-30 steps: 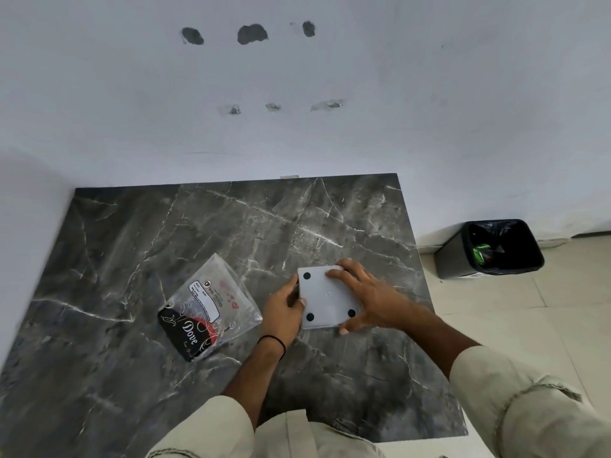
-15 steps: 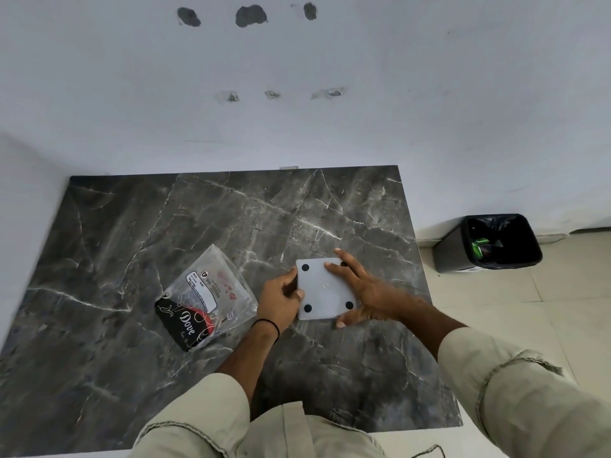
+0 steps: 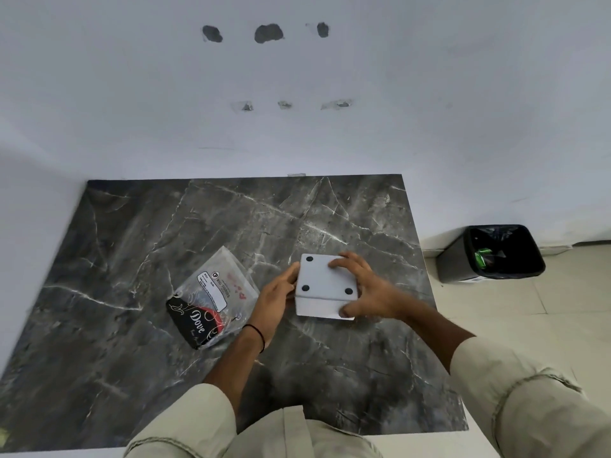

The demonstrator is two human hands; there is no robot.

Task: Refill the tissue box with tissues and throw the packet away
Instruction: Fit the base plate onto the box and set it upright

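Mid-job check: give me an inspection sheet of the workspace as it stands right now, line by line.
Surface: dark marble-pattern table, set against a white wall.
Job's things: white tissue box, upside down, four black feet up; clear tissue packet flat to its left, apart from it.
Clutter: nothing seen.
Grippers: left hand on the box's left side; right hand over its top and right side.
Cables: nothing seen.
Surroundings: black-lined bin on the tiled floor right of the table, some green waste inside; chipped patches on the wall.

Plain room, scarred white wall [image 3: 297, 94], marble-look table [image 3: 165, 242], lined bin [image 3: 496, 256]
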